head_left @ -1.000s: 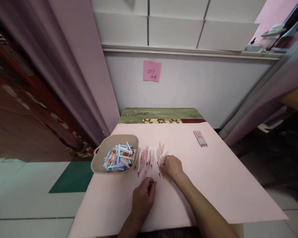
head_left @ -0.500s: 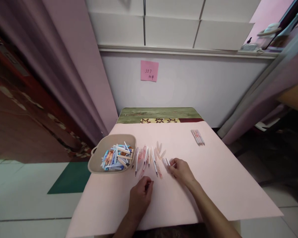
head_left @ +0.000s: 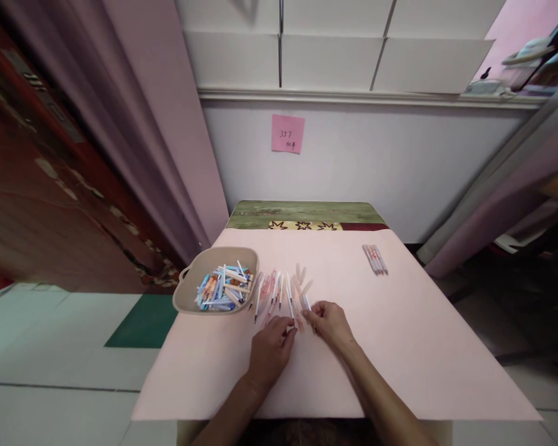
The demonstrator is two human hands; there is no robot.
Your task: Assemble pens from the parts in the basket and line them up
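Apparently dark-tipped, slender white refills (head_left: 290,296)

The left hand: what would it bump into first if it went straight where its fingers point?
Probably the thin, clear plastic tube with pink markings, lying just ahead of the left hand. They look so close that I can't tell whether they touch.

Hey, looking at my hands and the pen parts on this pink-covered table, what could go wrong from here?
The slender pen parts lie loose and close together, with the left hand and right hand right at them, so a sideways brush might scatter or roll some. The beige basket sits by the left edge of the table, so a bump could perhaps spill its jumbled sticks.
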